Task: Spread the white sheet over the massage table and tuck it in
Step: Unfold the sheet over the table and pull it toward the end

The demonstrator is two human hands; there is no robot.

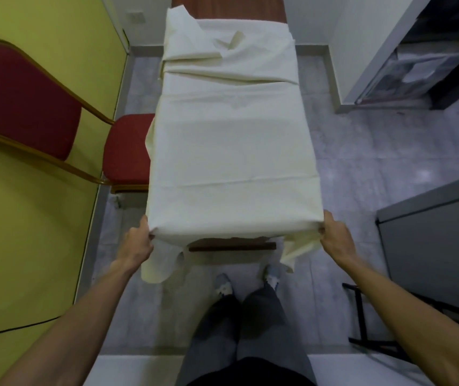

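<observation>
The white sheet [231, 151] covers most of the massage table [228, 6], whose brown top shows bare at the far end. The sheet lies flat in the middle and near me. At the far end it is rumpled and folded back. My left hand [137, 242] grips the sheet at the near left corner. My right hand [334, 235] grips it at the near right corner. Loose ends of cloth hang below both corners. A dark wooden bar of the table frame [232, 246] shows under the near edge.
A red padded chair [128, 151] with a gold frame stands close to the table's left side, against the yellow wall. A grey cabinet [434, 235] is on the right, with a black metal stand [373, 324] below it. My feet are on the grey tiled floor.
</observation>
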